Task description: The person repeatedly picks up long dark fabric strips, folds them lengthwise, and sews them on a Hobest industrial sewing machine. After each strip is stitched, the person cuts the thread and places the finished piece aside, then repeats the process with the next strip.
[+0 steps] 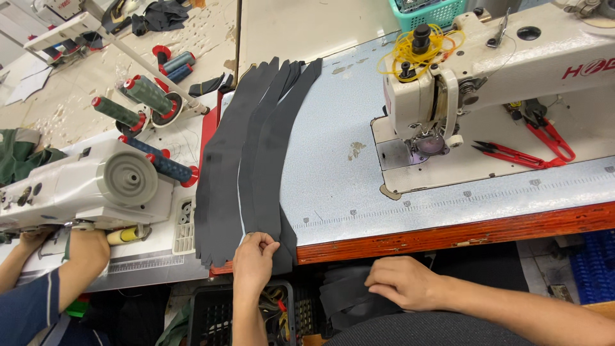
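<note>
Your left hand (254, 257) pinched near end of long black curved fabric strips (246, 163) stacked on worktop (333, 173); right hand (403, 282) rested flat on dark cloth (349, 301) in lap. Nothing under sewing machine (448, 83) needle yet.

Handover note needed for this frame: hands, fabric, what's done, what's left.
Left hand: pinching the near end of a dark fabric strip in the stack of strips laid along the table's left edge.
Right hand: resting flat on dark fabric in the lap, below the table edge.
Sewing machine: nothing under the needle. Red thread snips lie on its bed.
Done: strips stacked. Left: no strip has reached the machine yet.
A co-worker's arm is at the next machine on the left.
</note>
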